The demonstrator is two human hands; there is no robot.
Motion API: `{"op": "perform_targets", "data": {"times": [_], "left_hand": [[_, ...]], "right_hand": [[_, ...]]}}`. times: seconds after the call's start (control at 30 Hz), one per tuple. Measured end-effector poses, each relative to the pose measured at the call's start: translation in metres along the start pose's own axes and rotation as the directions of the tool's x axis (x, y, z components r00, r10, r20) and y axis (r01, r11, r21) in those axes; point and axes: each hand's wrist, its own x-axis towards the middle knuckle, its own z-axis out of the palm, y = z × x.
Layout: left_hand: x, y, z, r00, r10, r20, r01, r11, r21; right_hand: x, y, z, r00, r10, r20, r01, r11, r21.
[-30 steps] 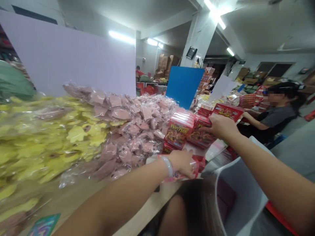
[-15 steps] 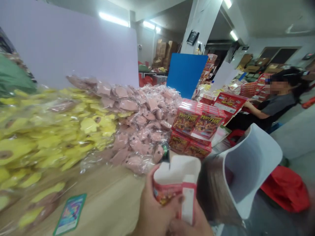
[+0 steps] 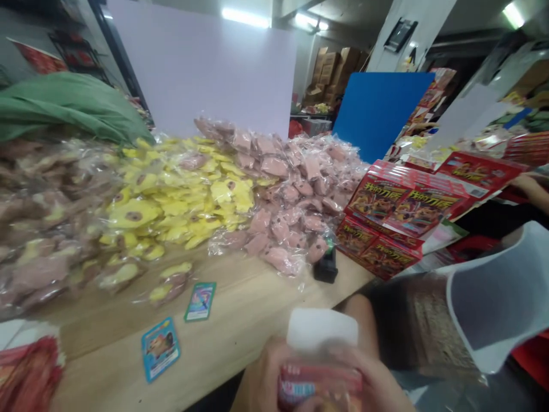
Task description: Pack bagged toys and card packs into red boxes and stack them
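Between my two hands, low in the view, is a small red printed carton (image 3: 319, 382) with its white flap (image 3: 322, 327) standing up. My left hand (image 3: 265, 372) wraps its left side. My right hand (image 3: 377, 375) grips the right side, its fingers reaching over the top near the flap; motion blurs them. To the left on the wooden table (image 3: 231, 332) lie a blue-edged card (image 3: 160, 348) and a green-edged card (image 3: 201, 301). Past the carton sits a black tape dispenser (image 3: 326, 268).
Pink bagged pieces (image 3: 295, 223) and yellow bagged pieces (image 3: 180, 200) are heaped across the table. Red printed boxes (image 3: 386, 212) stand stacked at the right, beside a white curved sheet or bin (image 3: 501, 297). A co-worker's arm (image 3: 534, 189) shows at the right edge.
The view has swung left, bringing the blue-edged card and more of the table into sight. The carton has been turned in my hands, its printed face now toward me.
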Motion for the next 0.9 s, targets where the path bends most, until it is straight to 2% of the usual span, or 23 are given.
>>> {"op": "perform_targets", "data": {"times": [0.07,0.13,0.2,0.27,0.37,0.57,0.7,0.8,0.87,0.9], "left_hand": [[0.006,-0.006,0.002,0.995,-0.022,0.099,0.026,0.999,-0.043],[0.011,-0.013,0.008,0.992,-0.086,0.097,0.098,0.987,-0.129],[0.012,-0.019,0.014,0.988,-0.149,0.032,0.153,0.964,-0.219],[0.01,-0.021,0.018,0.981,-0.192,-0.001,0.185,0.951,-0.249],[0.006,-0.019,0.017,0.979,-0.201,0.042,0.205,0.96,-0.191],[0.003,-0.019,0.008,0.983,-0.157,0.095,0.174,0.962,-0.21],[-0.005,-0.024,0.011,0.983,-0.158,0.088,0.174,0.962,-0.212],[-0.008,-0.025,0.014,0.991,-0.122,0.048,0.13,0.969,-0.21],[-0.003,-0.022,0.009,0.994,-0.101,0.046,0.11,0.948,-0.299],[0.002,-0.019,0.004,0.993,-0.085,0.084,0.11,0.926,-0.362]], "right_hand": [[0.003,-0.007,-0.002,0.999,-0.034,-0.039,0.031,0.997,-0.072],[0.008,-0.018,-0.005,0.995,-0.05,0.087,0.076,0.944,-0.323],[0.012,-0.028,-0.005,0.964,-0.032,0.262,0.182,0.799,-0.573],[0.014,-0.034,-0.001,0.958,-0.06,0.279,0.245,0.673,-0.698],[0.017,-0.033,0.007,0.982,-0.09,0.164,0.183,0.649,-0.739],[0.023,-0.028,0.013,0.989,-0.09,0.121,0.15,0.636,-0.757],[0.017,-0.039,0.024,0.973,-0.027,0.231,0.208,0.545,-0.812],[0.006,-0.045,0.033,0.937,0.029,0.347,0.305,0.41,-0.859],[0.0,-0.039,0.033,0.92,-0.006,0.392,0.376,0.3,-0.877],[-0.002,-0.033,0.029,0.91,-0.055,0.412,0.411,0.263,-0.873]]}}
